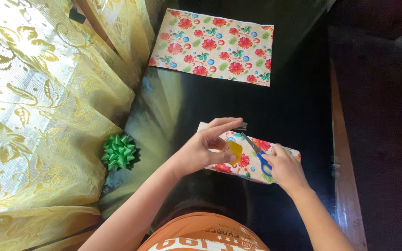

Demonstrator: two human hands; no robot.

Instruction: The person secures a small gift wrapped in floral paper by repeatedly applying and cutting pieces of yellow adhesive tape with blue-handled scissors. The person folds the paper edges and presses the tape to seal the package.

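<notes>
Holding a small yellow tape dispenser (233, 150) between thumb and curled fingers, the left hand (205, 151) rests on top of the wrapped box (250, 160), its grip closed around the dispenser and its weight seemingly pinning the paper flat. The right hand (285, 167) sits on the right end of the same box, its grip closed through the blue handles of a pair of scissors (257, 153) whose blades point up and left toward the dispenser, as if placed to cut tape drawn from it, though no strip of tape can be made out. The box lies on the dark glossy worktop (294, 111), just in front of the person's orange shirt (205, 234). Beyond the box, well apart from it, lies one loose flat sheet of the same flowered wrapping paper (212, 45). To the left of the box, near the yellow lace curtain (38, 116), sits one green ribbon bow (119, 151), out of the way of both hands. Counted: one box, one spare sheet, one bow, one dispenser, one pair of scissors.
</notes>
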